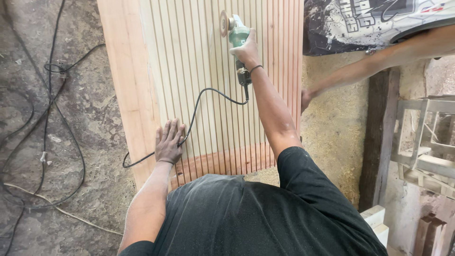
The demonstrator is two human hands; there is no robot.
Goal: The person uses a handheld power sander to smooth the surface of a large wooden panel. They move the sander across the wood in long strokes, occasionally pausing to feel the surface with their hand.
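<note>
A large pale wooden panel [132, 80] with many long parallel grooves lies in front of me. My right hand [246, 51] grips a green angle grinder [235, 28], its round sanding disc [223, 22] set against the grooved face near the far end. The grinder's black cord [204, 95] loops back across the panel. My left hand [169, 141] lies flat, fingers spread, on the near part of the panel, touching the cord.
Another person's hand [306, 98] holds the panel's right edge, arm reaching in from the upper right. Black cables [52, 99] trail over the dusty floor at left. Sawdust [332, 123] covers the ground at right, beside a dark plank [377, 142] and a wooden frame [422, 142].
</note>
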